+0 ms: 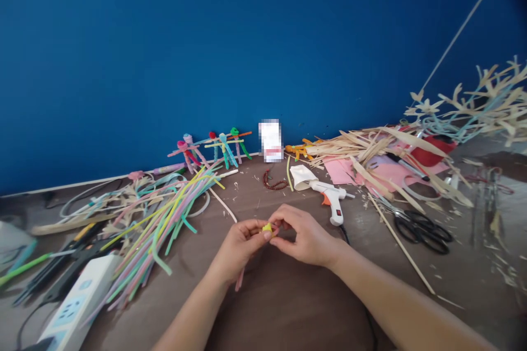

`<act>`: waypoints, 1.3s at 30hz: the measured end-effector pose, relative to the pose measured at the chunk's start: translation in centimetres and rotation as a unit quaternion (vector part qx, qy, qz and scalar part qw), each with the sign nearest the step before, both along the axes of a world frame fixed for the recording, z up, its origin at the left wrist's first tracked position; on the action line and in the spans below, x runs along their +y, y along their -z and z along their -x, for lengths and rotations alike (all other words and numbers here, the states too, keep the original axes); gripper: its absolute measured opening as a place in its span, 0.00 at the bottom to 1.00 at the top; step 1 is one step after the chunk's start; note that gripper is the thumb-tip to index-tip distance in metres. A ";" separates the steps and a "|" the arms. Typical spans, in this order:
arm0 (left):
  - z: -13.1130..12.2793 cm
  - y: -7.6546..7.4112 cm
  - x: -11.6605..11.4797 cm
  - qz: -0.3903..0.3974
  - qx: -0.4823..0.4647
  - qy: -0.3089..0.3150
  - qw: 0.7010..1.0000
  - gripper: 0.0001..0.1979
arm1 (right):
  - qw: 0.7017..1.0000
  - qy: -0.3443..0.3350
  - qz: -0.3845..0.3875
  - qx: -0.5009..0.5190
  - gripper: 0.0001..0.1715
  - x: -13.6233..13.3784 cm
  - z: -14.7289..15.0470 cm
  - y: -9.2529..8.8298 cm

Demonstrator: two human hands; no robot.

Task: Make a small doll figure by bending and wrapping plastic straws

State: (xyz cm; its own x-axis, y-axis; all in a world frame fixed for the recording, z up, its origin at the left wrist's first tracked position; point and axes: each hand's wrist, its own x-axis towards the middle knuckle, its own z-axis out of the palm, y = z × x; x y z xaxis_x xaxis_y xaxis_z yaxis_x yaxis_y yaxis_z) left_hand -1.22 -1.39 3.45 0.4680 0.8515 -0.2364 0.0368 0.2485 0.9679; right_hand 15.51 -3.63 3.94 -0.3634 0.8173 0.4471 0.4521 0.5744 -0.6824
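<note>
Gently, left hand (pixel 239 247) and right hand (pixel 304 236) pinch a yellow twist (pixel 267 227).

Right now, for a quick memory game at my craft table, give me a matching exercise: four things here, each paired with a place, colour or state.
1. yellow piece
2. hot glue gun
3. scissors
4. power strip

A. black handles
B. lower left of the table
C. pinched between left hand and right hand
D. white with orange trigger

Pairs: 1-C, 2-D, 3-A, 4-B

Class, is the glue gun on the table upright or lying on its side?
Lying on its side: the glue gun rests flat on the brown table, its side facing up.
</note>
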 end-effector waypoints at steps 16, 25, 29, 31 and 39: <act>0.0 -0.5 -0.2 0.037 -0.033 0.009 0.999 0.12 | 0.999 -0.043 -0.030 0.000 0.06 0.2 -0.2 0.3; -0.1 -0.8 -0.2 0.038 -0.014 0.002 0.999 0.15 | 0.997 -0.038 -0.065 -0.029 0.06 0.1 -0.4 0.1; -0.2 -0.7 -0.3 0.029 -0.029 -0.015 0.999 0.14 | 0.996 -0.030 -0.081 -0.032 0.07 0.2 -0.4 0.2; -0.2 -0.7 -0.3 0.026 -0.041 -0.024 0.999 0.13 | 0.995 -0.027 -0.091 -0.038 0.07 0.2 -0.4 0.3; -0.1 -0.2 -0.3 0.003 -0.061 -0.035 0.998 0.15 | 0.986 -0.017 -0.155 -0.053 0.08 0.3 -0.6 0.4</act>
State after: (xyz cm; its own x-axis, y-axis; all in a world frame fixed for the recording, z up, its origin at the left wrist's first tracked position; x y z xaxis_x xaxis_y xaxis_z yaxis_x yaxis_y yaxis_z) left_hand -1.09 -1.72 3.63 0.4325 0.8820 -0.1871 -0.0985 0.2524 0.9626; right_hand 16.12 -3.36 3.51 -0.4463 0.6339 0.6316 0.4892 0.7639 -0.4210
